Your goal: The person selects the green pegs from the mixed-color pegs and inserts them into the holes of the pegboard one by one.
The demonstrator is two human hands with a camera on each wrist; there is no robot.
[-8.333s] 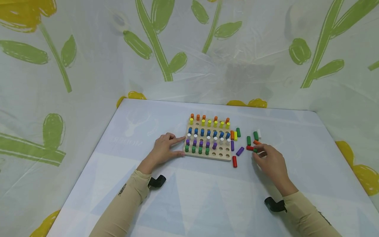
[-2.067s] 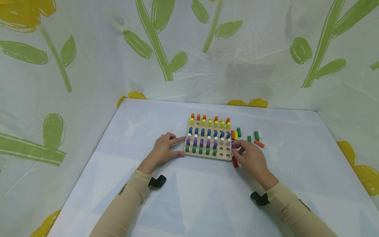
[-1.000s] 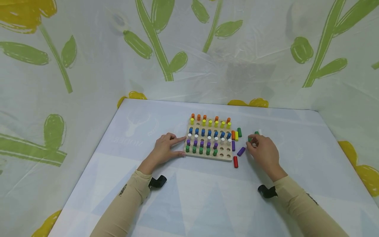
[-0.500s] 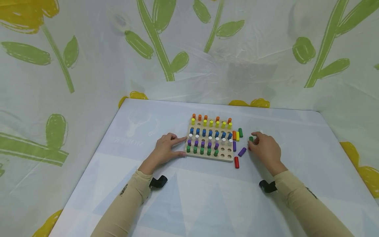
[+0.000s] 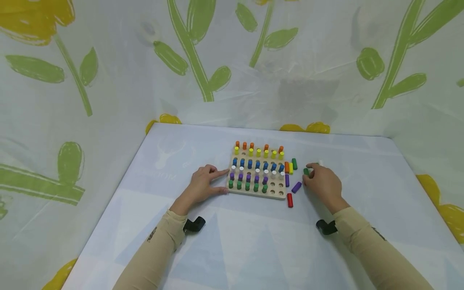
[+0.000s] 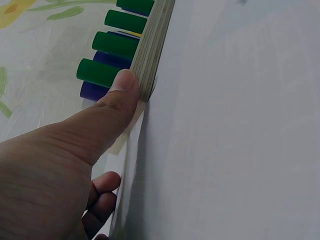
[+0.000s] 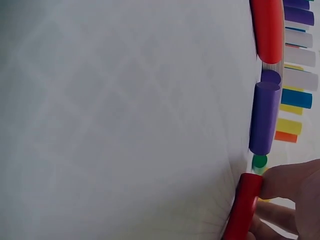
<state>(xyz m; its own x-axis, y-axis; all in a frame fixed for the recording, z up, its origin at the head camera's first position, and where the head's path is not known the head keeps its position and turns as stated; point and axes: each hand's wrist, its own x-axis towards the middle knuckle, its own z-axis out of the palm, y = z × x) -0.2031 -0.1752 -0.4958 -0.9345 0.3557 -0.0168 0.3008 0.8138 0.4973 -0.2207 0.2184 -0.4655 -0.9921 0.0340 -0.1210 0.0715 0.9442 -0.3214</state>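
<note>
A wooden pegboard lies on the table with rows of upright orange, yellow, blue, white, purple and green pegs. My left hand stays at its left side, index finger stretched to the edge and thumb at the front corner. In the left wrist view the thumb presses against the board's side beside green pegs. To the right of the board, my right hand pinches a green peg between thumb and index finger. The right wrist view shows a red peg close by the thumb, which hides the green one.
Loose pegs lie right of the board: orange, yellow, green, two purple, one slanted, and a red one nearest me. A white peg shows behind the right hand. A patterned curtain rises behind the table.
The front row has gained one green peg at its right end. My right hand went to the board's right side, then back to the loose pegs. The left hand has stayed put.
</note>
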